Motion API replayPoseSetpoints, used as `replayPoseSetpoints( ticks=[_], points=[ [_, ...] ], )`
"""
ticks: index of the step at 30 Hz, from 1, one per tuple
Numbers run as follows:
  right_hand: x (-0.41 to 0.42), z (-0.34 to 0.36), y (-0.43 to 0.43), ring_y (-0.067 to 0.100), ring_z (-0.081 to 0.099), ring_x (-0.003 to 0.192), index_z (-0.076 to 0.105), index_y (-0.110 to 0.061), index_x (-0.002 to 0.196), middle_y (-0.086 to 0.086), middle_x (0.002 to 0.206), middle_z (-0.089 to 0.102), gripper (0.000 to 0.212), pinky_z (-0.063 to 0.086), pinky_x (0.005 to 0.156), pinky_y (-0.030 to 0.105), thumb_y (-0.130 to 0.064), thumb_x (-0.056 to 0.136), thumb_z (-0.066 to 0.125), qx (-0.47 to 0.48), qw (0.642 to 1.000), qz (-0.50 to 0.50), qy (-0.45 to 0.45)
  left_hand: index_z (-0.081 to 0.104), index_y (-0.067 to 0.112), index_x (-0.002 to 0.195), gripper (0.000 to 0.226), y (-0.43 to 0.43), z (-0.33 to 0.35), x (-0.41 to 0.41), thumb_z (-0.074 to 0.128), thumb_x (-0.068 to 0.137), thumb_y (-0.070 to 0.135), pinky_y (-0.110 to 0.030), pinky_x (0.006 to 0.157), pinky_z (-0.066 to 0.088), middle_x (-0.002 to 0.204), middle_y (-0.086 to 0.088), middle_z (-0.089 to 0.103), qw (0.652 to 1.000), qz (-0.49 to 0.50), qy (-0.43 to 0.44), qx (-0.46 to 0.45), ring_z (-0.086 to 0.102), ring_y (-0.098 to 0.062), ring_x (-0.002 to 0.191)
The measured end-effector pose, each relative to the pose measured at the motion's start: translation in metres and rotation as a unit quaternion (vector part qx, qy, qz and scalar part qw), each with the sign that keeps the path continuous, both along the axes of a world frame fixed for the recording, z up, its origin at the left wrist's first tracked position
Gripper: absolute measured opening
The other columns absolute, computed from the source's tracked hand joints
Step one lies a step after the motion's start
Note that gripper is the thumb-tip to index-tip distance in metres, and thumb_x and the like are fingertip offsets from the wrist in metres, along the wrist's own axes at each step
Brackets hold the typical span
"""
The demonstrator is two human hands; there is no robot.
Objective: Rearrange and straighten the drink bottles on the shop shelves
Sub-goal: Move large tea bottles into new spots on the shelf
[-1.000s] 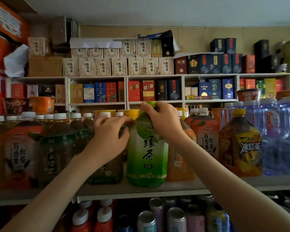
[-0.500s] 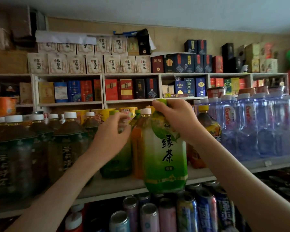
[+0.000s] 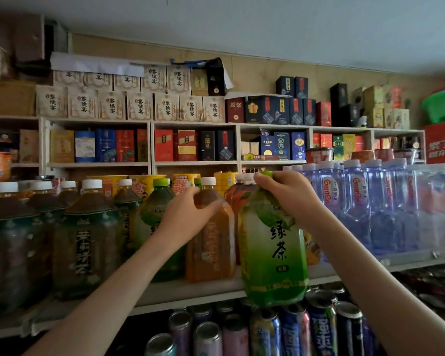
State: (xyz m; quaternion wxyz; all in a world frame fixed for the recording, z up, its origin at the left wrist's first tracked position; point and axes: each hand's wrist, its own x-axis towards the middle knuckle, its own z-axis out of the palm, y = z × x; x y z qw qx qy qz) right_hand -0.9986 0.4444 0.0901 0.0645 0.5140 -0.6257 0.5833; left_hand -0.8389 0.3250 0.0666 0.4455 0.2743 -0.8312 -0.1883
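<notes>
My right hand point(image 3: 289, 196) grips the neck of a large green tea bottle point(image 3: 274, 255), held off the shelf with its base hanging just in front of the shelf edge point(image 3: 190, 295). My left hand point(image 3: 184, 219) wraps the shoulder of an orange-brown tea bottle point(image 3: 211, 250) with a white cap that stands on the shelf. Another green tea bottle point(image 3: 154, 217) stands just left of it, partly hidden by my left wrist. Dark tea bottles point(image 3: 85, 240) with white caps fill the shelf's left part.
Clear blue water bottles point(image 3: 357, 201) crowd the shelf's right side. Drink cans point(image 3: 288, 330) stand on the lower shelf beneath. Boxed goods point(image 3: 139, 106) line the wall shelves behind. A green basin point(image 3: 442, 106) sits at the upper right.
The green tea bottle has come off the shelf and moved right and down in my right hand. My left hand shifted from the other green bottle onto the orange-brown one.
</notes>
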Motion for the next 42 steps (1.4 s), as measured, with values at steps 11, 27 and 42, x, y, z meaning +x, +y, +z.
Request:
replayPoseSetpoints(
  ticks=[11,27,42],
  points=[
    [0.048,0.020,-0.013,0.025,0.065,0.062,0.066,0.003,0.082,0.013,0.068,0.064,0.048,0.057,0.069,0.043,-0.045,0.085,0.063,-0.027,0.995,0.096,-0.006,0.055,0.024,0.112,0.070,0.031,-0.005,0.013,0.073,0.056,0.062,-0.032,0.081,0.053,0.100,0.006,0.070,0.957,-0.238,0.018,0.165,0.068,-0.012,0.090],
    [0.038,0.001,-0.105,0.016,0.063,0.072,0.057,-0.008,0.098,0.005,0.085,0.064,0.041,0.054,0.062,0.025,-0.048,0.088,0.056,0.093,0.993,0.068,0.016,0.065,0.004,0.102,0.051,-0.002,-0.010,0.087,0.069,0.067,0.041,-0.038,0.074,0.054,0.094,-0.015,0.071,0.960,-0.184,0.153,0.147,0.069,-0.031,0.084],
    [0.028,0.009,-0.064,0.007,0.052,0.058,0.052,-0.017,0.080,-0.004,0.070,0.053,0.030,0.041,0.045,0.012,-0.042,0.094,0.050,-0.073,0.997,-0.014,0.027,0.065,0.014,0.095,0.050,-0.017,-0.013,0.072,0.079,0.060,0.047,-0.032,0.068,0.051,0.086,-0.002,0.072,0.966,-0.135,0.185,0.121,0.070,-0.020,0.079]
  ],
)
